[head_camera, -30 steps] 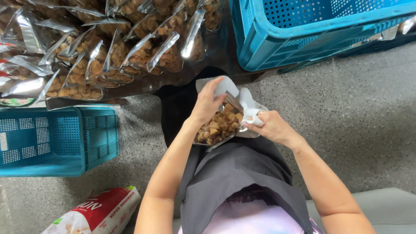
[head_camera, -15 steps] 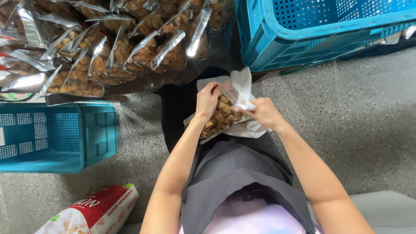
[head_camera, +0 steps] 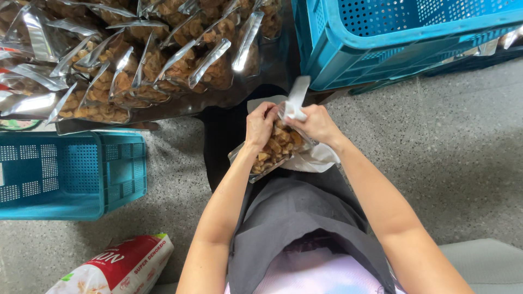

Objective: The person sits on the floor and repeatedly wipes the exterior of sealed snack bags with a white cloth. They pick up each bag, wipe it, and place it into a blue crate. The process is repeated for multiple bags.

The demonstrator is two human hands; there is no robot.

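Crinkly clear snack bag (head_camera: pixel 272 149) (lumpy brown pieces) pinched by fingers of both hands (head_camera: pixel 260 124) (head_camera: pixel 316 122).

On the speckled grey floor (head_camera: pixel 447 158) around you lie a heap of clear snack bags (head_camera: pixel 136 60), two blue perforated crates (head_camera: pixel 71 174) (head_camera: pixel 392 38), and a red-and-white sack (head_camera: pixel 120 269).

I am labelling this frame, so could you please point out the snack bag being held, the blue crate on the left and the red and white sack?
snack bag (head_camera: pixel 271 152), head view, on its clear filled front.
blue crate (head_camera: pixel 81 174), head view, on its perforated side wall.
red and white sack (head_camera: pixel 122 268), head view, on its red printed face.
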